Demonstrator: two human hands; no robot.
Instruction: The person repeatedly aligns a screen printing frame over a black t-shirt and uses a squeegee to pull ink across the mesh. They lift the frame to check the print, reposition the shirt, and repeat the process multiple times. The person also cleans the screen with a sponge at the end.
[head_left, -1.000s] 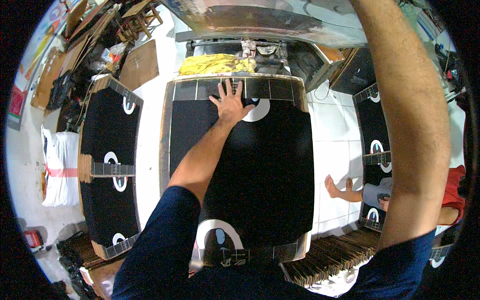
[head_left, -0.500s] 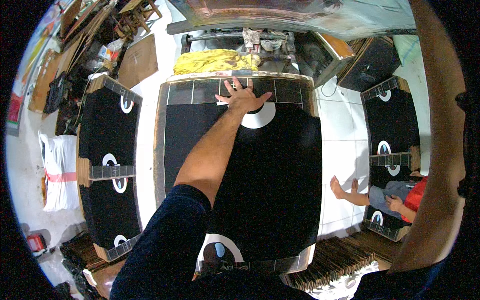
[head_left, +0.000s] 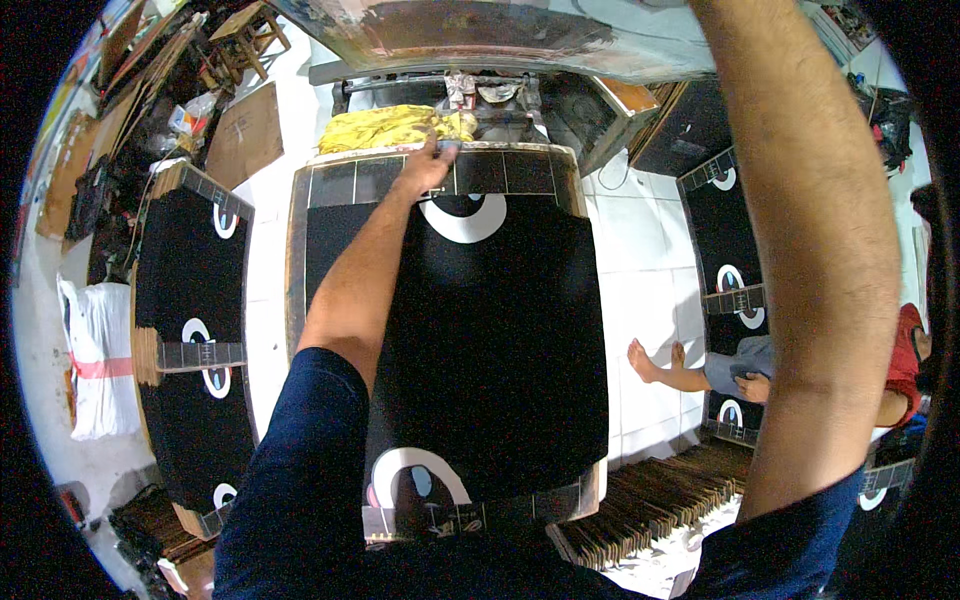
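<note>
A black sheet (head_left: 480, 340), likely fabric, covers the board in front of me, with white ring-shaped prints near its far and near ends. My left hand (head_left: 430, 165) reaches to the board's far edge, beside a small grey patch (head_left: 449, 150) there. Its fingers look drawn together; whatever they grip, if anything, is too small to make out. A crumpled yellow cloth (head_left: 385, 128) lies just past that edge. My right forearm (head_left: 825, 230) rises along the right side and leaves the picture at the top, so my right hand is out of view.
A large framed panel (head_left: 540, 35) hangs tilted over the far end. More printed black boards flank me at left (head_left: 190, 260) and right (head_left: 725, 240). Stacked brown sheets (head_left: 640, 510) stand near right. A person's bare foot (head_left: 643, 362) is on the tiled floor at right.
My left hand has gone from spread flat on the far strip to the board's far edge, with its fingers drawn together. My right forearm has swung into fuller view as the whole view shifted right.
</note>
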